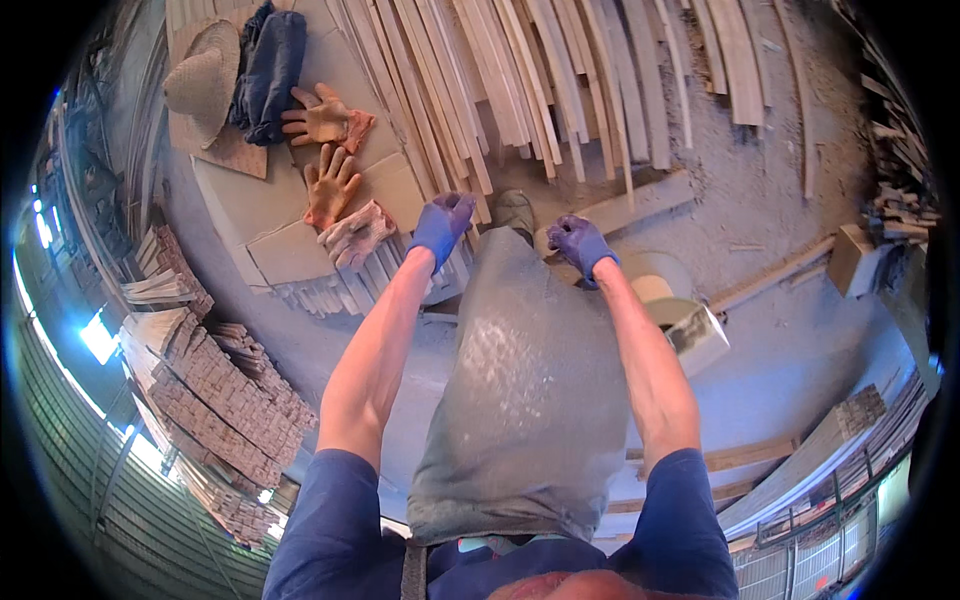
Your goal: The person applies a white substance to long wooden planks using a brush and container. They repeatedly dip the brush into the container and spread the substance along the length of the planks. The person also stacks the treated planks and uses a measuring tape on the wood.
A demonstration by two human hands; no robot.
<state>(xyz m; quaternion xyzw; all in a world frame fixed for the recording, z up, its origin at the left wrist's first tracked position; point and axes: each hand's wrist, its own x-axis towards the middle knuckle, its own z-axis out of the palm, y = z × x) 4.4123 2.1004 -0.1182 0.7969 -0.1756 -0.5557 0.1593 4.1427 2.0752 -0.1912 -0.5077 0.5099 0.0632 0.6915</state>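
My left hand (441, 224) wears a purple glove and reaches forward, fingers loosely curled, at the near ends of a fan of thin pale wooden slats (500, 80) lying on the floor. Whether it grips a slat I cannot tell. My right hand (578, 244), also in a purple glove, hovers curled beside my raised knee, close to a thicker wooden plank (640, 200). My dusty grey trouser leg (530, 370) fills the middle, with my shoe (514, 208) at the slat ends.
Two orange work gloves (328, 150) and a pale one (355, 235) lie on cardboard sheets (270, 230) at left, beside a straw hat (205, 80) and blue cloth (268, 70). Stacked wood pieces (220, 400) stand lower left. A white block (695, 335) sits at right.
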